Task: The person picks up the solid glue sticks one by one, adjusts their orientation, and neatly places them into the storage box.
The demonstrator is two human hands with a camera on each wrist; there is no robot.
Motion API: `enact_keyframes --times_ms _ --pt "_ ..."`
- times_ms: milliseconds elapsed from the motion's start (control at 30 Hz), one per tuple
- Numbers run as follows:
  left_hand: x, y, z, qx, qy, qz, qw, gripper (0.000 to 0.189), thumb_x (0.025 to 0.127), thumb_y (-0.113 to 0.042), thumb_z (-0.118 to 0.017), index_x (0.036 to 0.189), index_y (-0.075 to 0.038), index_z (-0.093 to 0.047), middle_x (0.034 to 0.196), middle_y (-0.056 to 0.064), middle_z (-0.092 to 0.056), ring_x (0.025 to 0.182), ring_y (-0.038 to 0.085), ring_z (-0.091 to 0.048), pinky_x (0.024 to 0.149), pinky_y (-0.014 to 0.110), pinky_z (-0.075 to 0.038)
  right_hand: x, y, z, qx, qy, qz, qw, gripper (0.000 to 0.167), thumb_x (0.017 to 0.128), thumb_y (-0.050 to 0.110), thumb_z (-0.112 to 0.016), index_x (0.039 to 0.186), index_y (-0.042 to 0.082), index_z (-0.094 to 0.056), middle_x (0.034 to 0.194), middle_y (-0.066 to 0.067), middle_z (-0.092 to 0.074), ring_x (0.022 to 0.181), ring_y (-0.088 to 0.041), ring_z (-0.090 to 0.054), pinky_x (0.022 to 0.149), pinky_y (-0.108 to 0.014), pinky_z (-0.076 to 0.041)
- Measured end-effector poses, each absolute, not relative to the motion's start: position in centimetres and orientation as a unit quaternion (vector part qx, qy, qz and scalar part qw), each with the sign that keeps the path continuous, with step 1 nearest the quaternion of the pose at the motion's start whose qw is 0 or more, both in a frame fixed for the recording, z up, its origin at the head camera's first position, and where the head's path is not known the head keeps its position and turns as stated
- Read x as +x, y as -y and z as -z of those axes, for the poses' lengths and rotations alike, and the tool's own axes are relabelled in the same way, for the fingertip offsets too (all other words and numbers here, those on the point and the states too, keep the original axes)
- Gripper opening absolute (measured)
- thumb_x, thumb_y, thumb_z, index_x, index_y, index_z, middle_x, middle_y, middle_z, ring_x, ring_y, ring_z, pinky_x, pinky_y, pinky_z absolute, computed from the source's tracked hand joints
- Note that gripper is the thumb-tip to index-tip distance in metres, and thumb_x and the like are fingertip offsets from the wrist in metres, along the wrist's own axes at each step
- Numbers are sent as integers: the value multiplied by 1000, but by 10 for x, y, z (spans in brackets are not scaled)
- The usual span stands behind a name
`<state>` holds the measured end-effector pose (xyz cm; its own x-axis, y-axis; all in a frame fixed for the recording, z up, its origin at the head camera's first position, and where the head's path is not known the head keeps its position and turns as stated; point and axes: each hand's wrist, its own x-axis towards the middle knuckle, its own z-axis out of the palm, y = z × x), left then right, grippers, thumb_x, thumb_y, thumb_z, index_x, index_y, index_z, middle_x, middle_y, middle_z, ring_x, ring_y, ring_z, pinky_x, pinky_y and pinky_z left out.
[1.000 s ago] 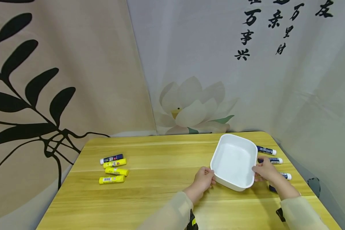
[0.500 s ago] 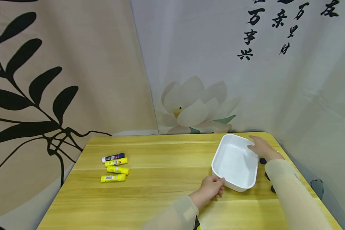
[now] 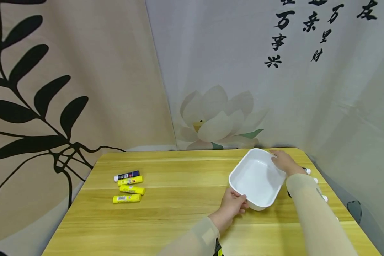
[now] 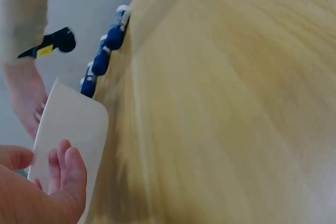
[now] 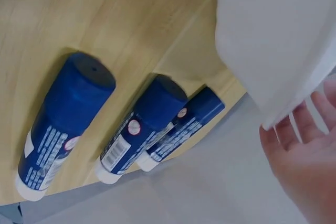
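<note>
A white rectangular plastic basin [image 3: 257, 174] stands on the right part of the wooden table, turned at an angle. My left hand [image 3: 232, 207] grips its near left corner, thumb at the rim and fingers against the outer wall [image 4: 73, 119]. At the far right corner, my right hand [image 3: 284, 161] holds the rim; in the right wrist view its fingers [image 5: 304, 124] curl at the basin's edge. Blue glue sticks with white ends [image 5: 71, 119] lie on the table right of the basin, partly hidden by my right forearm in the head view.
On the left of the table [image 3: 179, 220] lie three yellow glue sticks [image 3: 126, 198] and one dark blue glue stick [image 3: 127, 175], roughly in a column. A printed fabric curtain [image 3: 217, 71] hangs right behind the table's back edge.
My right hand has gone from the basin's near right side to its far right corner. Since half a second ago the basin has turned clockwise, its near end swinging left.
</note>
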<state>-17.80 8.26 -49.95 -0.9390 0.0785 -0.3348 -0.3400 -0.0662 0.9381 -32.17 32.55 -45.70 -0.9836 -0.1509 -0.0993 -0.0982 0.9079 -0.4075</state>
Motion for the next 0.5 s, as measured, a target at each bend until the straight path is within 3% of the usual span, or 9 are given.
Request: enact_keyframes --times_ms 133,233,500 --pt "-188 -68 496 -99 -656 -739 121 20 90 -7 -60 96 -8 -40 75 6 -62 58 10 -60 49 20 -48 -318 -322 455 -45 -973 217 57 43 99 12 -36 136 -8 -41 133 -39 -37 123 -54 -35 103 -64 -28" --pt "-197 -48 491 -98 -653 -744 107 21 92 -8 -57 102 -6 -39 77 5 -58 60 11 -58 50 20 -48 -313 -318 452 -44 -969 240 50 41 99 11 -37 135 -8 -44 129 -37 -43 117 -51 -43 98 -61 -36" --pt "-229 14 479 -102 -686 -719 44 27 93 -6 -55 117 3 -46 82 5 -48 61 9 -51 54 21 -50 -290 -292 447 7 -927 367 73 41 96 7 -44 134 -6 -47 116 -28 -53 99 -34 -53 77 -39 -50"
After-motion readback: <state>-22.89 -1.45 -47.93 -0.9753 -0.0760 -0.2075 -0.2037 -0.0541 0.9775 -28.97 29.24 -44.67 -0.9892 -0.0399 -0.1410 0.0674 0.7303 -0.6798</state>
